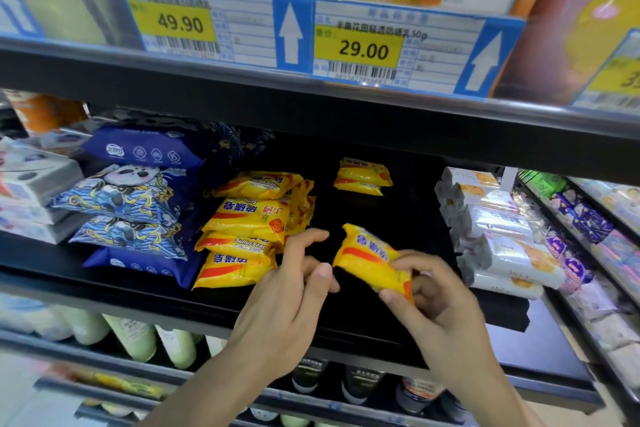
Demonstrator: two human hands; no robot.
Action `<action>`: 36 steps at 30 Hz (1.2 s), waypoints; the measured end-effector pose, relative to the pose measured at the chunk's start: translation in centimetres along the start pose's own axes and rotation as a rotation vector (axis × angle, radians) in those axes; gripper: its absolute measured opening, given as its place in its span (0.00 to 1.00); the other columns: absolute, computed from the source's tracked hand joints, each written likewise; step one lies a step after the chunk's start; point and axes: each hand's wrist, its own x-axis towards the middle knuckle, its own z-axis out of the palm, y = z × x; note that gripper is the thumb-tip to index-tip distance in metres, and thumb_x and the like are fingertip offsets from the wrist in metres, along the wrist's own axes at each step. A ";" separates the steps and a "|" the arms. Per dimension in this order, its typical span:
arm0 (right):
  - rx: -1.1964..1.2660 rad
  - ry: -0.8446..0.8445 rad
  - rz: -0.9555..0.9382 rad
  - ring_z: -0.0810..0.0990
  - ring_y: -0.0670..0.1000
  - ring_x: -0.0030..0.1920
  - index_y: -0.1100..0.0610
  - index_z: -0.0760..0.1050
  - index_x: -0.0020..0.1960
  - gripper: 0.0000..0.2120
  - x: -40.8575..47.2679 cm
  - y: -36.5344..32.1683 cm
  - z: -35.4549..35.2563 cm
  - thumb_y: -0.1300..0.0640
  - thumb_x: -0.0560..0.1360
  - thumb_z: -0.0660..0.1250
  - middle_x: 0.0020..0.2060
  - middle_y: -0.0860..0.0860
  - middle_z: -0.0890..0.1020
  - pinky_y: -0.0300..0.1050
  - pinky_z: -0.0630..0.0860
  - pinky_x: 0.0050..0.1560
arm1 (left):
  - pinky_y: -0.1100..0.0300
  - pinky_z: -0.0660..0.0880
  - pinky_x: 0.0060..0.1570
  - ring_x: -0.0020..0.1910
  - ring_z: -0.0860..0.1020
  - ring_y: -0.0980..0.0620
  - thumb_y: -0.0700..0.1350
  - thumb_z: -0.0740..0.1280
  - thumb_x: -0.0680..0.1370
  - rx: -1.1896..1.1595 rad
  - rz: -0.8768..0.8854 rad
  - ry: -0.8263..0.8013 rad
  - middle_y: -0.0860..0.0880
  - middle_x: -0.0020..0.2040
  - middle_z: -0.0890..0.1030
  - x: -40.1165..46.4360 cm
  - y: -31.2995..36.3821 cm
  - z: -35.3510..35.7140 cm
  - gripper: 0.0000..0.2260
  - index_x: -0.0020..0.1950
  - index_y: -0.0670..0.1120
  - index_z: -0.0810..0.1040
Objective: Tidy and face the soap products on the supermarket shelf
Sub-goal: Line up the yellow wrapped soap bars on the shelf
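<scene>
Both forearms reach up and forward from the bottom edge, bare, converging toward the middle. Right hand (429,291) palm-side turned inward, thumb tip forward at its lower left, fingers curled, pinching a yellow soap packet (370,260) at the packet's near end; the packet sticks out up and to the left of the hand. Left hand (294,291) just left of the right hand, not touching it, fingers loosely bent and spread, index finger pointing up-right, thumb raised toward the right hand. It holds nothing.

Head view, close, angled down at black shelf (398,229), edges blurred
</scene>
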 end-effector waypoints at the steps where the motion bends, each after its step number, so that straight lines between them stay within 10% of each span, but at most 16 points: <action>1: 0.041 0.028 0.041 0.82 0.51 0.43 0.46 0.80 0.58 0.16 0.4 -0.5 -0.2 0.54 0.72 0.76 0.57 0.45 0.82 0.37 0.77 0.43 | 0.52 0.80 0.42 0.45 0.84 0.55 0.62 0.51 0.85 0.014 -0.015 0.016 0.63 0.49 0.83 0.0 0.0 0.0 0.14 0.70 0.66 0.62; 5: 0.020 0.035 0.033 0.82 0.46 0.40 0.44 0.80 0.56 0.14 3.4 -3.4 -0.3 0.52 0.73 0.77 0.44 0.45 0.83 0.33 0.76 0.40 | 0.68 0.71 0.37 0.45 0.79 0.62 0.54 0.56 0.81 0.204 -0.007 -0.056 0.62 0.46 0.81 0.2 0.6 0.0 0.06 0.56 0.64 0.68; 11: -0.240 -0.159 -0.162 0.81 0.48 0.41 0.42 0.80 0.54 0.14 9.0 -8.1 4.5 0.56 0.74 0.77 0.46 0.42 0.82 0.45 0.81 0.42 | 0.58 0.73 0.57 0.55 0.73 0.59 0.53 0.59 0.80 0.432 0.130 -0.168 0.61 0.55 0.78 0.6 1.2 0.2 0.11 0.58 0.56 0.78; 19: -0.544 -0.333 -0.260 0.72 0.43 0.46 0.42 0.77 0.56 0.12 11.7 -8.9 11.4 0.52 0.76 0.75 0.53 0.40 0.72 0.34 0.66 0.41 | 0.51 0.74 0.56 0.59 0.72 0.55 0.54 0.61 0.80 0.460 0.168 -0.178 0.58 0.57 0.78 0.6 0.8 0.0 0.11 0.59 0.56 0.78; 28: -0.775 -0.430 -0.290 0.68 0.50 0.65 0.40 0.73 0.63 0.17 11.2 -8.6 11.9 0.42 0.77 0.71 0.64 0.42 0.72 0.50 0.73 0.62 | 0.54 0.72 0.61 0.59 0.75 0.52 0.56 0.58 0.81 0.464 0.142 -0.208 0.54 0.57 0.81 0.6 0.8 -0.1 0.15 0.62 0.55 0.79; 36: -0.583 -0.060 -0.231 0.78 0.52 0.62 0.46 0.81 0.58 0.11 13.8 -5.0 7.6 0.46 0.78 0.67 0.57 0.46 0.81 0.45 0.73 0.65 | 0.62 0.65 0.57 0.58 0.69 0.59 0.58 0.56 0.80 0.476 0.119 -0.208 0.62 0.59 0.75 0.7 1.0 0.2 0.14 0.60 0.59 0.76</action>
